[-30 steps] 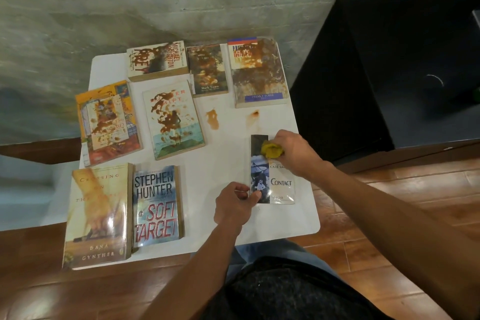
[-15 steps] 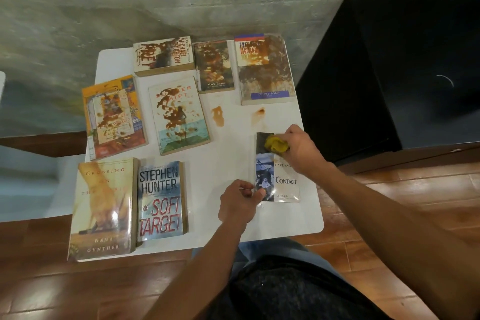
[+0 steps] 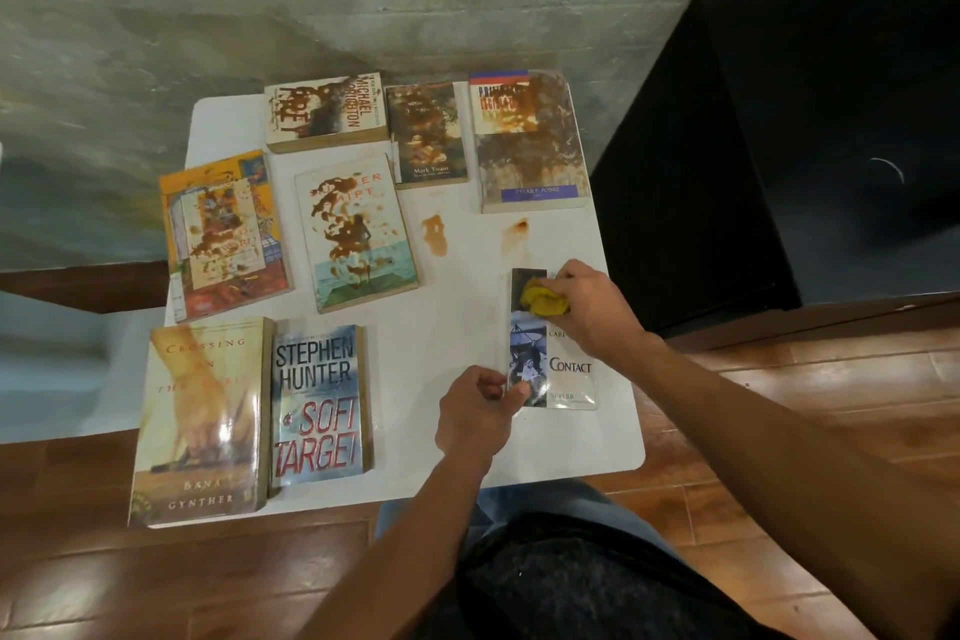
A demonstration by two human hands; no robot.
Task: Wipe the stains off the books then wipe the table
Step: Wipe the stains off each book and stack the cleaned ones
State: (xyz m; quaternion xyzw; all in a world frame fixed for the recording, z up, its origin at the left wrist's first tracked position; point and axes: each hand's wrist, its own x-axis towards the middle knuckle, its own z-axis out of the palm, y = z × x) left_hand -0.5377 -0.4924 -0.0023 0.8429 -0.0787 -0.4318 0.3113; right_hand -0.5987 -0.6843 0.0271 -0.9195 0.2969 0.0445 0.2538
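The right hand (image 3: pixel 597 307) and yellow cloth (image 3: pixel 543 299) hide the Contact book's (image 3: pixel 569 369) top corner

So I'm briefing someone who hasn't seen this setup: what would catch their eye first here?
Probably the brown-splattered books at the table's far side, above all the large book at the far right, and the two brown stains on the white table below them. Next, the right hand pressing a yellow cloth onto the Contact book near the right edge, while the left hand pinches its near-left corner.
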